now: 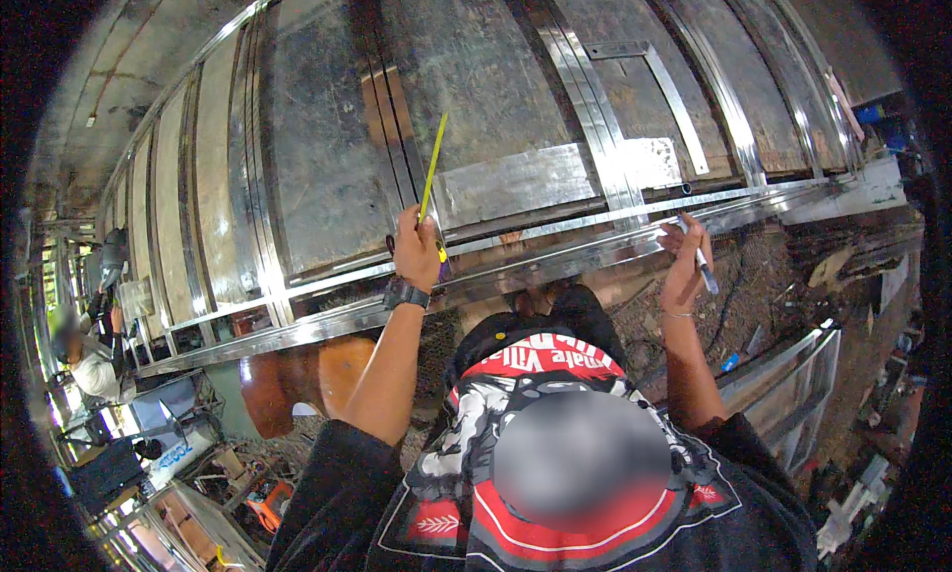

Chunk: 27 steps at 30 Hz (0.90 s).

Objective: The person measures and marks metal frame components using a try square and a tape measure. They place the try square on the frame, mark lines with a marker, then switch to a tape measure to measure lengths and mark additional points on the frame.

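Observation:
My left hand (416,255), with a dark watch on its wrist, is closed round a tape measure whose yellow blade (434,166) sticks out up and away over the panel. The tape's case is mostly hidden by my fingers. To the right, my right hand (684,265) is closed on a pale, slim marker (708,279), its lower end pointing down past the palm. Both hands are at the near edge of a large frame of shiny metal bars (595,126) laid over grey sheet. A metal try square (676,106) lies on it beyond my right hand.
A bright loose plate (521,180) lies on the sheet between my hands. At far left another person (94,369) stands near the frame. An orange tool (268,508) and clutter lie at lower left. A smaller metal frame (793,394) rests on the ground at right.

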{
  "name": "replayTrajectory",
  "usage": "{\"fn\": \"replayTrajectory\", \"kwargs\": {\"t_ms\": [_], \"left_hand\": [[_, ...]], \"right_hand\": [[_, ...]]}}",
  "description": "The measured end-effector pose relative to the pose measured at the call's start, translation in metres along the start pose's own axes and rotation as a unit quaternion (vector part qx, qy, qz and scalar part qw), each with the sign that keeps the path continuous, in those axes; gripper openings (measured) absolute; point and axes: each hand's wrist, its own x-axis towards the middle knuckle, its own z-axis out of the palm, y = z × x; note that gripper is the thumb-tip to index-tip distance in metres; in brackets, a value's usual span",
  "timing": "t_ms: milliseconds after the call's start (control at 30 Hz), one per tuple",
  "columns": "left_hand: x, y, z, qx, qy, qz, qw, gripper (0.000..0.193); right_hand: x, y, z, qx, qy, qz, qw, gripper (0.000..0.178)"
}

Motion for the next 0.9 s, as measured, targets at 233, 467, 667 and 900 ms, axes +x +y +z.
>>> {"fn": "replayTrajectory", "kwargs": {"t_ms": [233,467,667,900], "left_hand": [[0.015,0.032,0.004,0.069,0.100,-0.029,0.992,0.082],[0.055,0.027,-0.006,0.217,-0.188,-0.006,0.958,0.063],[0.024,0.038,-0.009,0.231,-0.079,-0.085,0.966,0.058],[0.012,0.031,0.006,0.245,0.009,-0.066,0.967,0.053]], "right_hand": [[0.003,-0.010,-0.005,-0.027,0.016,0.021,0.999,0.054],[-0.022,-0.018,0.065,-0.013,-0.318,0.102,0.943,0.027],[-0.026,0.026,0.140,-0.054,-0.515,-0.093,0.851,0.022],[-0.026,0.027,0.156,-0.081,-0.544,-0.040,0.834,0.013]]}}
